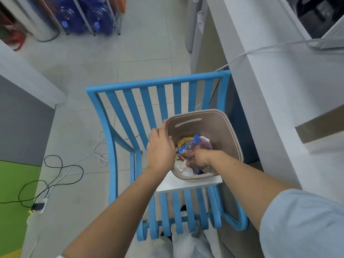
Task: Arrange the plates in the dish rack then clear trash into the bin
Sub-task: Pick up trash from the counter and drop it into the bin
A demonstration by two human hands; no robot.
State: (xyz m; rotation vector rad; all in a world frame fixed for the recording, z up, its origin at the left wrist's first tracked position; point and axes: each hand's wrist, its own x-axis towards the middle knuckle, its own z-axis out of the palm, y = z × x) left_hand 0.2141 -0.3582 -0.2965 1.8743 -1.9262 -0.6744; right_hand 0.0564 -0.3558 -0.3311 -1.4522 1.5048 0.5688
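Observation:
A beige bin stands on a white board laid across the seat of a blue slatted chair. Inside lie trash pieces: a blue and yellow wrapper, a pinkish plastic bag and white crumpled paper. My left hand rests over the bin's left rim, fingers on its edge. My right hand reaches down inside the bin, fingers curled among the trash; I cannot tell whether it holds a piece. No plates or dish rack are in view.
A white counter with a dark appliance runs along the right. Black and white cables and a power strip lie on the tiled floor at left. Blue water jugs stand at the back.

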